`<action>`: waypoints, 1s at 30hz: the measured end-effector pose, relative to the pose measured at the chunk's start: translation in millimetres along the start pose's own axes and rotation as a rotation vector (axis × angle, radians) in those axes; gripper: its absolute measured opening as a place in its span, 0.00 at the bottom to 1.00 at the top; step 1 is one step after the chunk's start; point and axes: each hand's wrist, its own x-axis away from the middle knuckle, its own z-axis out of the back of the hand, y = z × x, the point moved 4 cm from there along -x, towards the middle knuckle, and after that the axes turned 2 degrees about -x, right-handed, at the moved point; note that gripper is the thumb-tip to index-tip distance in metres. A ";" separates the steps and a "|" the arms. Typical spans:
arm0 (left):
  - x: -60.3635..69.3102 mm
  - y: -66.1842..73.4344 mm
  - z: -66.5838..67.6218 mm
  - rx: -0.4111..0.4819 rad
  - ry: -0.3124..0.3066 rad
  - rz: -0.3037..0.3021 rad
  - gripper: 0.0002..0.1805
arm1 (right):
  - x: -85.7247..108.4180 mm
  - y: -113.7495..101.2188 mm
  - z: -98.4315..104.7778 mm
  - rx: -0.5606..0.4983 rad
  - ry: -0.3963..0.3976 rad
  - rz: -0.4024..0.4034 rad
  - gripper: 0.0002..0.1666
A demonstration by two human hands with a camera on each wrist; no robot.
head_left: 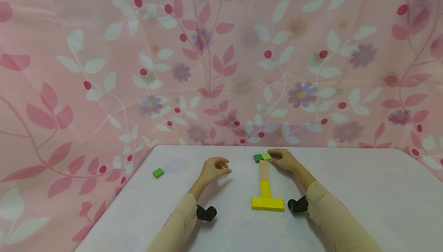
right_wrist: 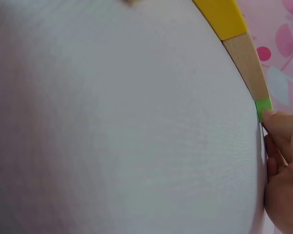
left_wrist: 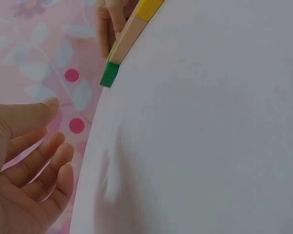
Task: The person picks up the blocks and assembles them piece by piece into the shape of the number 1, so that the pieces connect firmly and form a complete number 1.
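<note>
At the far end of a row of flat blocks, my right hand (head_left: 284, 160) pinches a light green block (head_left: 266, 156) between thumb and fingers. A dark green block (head_left: 258, 158) lies against its left side. Below them a bare wooden block (head_left: 264, 170) leads down to a yellow block (head_left: 265, 189), which meets a wider yellow block (head_left: 268, 204) set crosswise. My left hand (head_left: 212, 171) hovers left of the row, fingers loosely bent around nothing. In the right wrist view the thumb (right_wrist: 279, 122) touches the light green block's end; the other fingers are partly hidden.
A single green block (head_left: 158, 173) lies apart on the left of the white-covered table (head_left: 235, 232). Behind the table's far edge hangs a pink floral cloth (head_left: 242, 71). Black devices (head_left: 206, 213) are worn at both wrists.
</note>
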 end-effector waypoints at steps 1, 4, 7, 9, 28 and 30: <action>1.7 -1.8 2.1 -0.002 0.007 0.002 0.18 | 0.3 -0.8 0.1 0.000 -0.001 0.004 0.24; 7.2 -6.6 9.2 -0.007 0.018 0.007 0.18 | 0.7 -1.7 -0.1 0.011 -0.008 0.008 0.24; 12.3 -12.1 19.2 -0.004 0.029 0.030 0.18 | 0.5 -2.8 -1.3 0.042 -0.032 0.034 0.25; 14.7 -17.4 28.1 -0.005 0.048 0.054 0.19 | 0.1 -3.7 -2.1 0.059 -0.051 0.054 0.25; 50.9 -60.8 118.8 -0.107 0.248 0.229 0.19 | -2.7 -1.4 -3.0 0.060 -0.079 0.060 0.24; 54.9 -63.2 124.9 -0.154 0.273 0.235 0.19 | -1.9 -2.2 -3.2 0.071 -0.081 0.074 0.24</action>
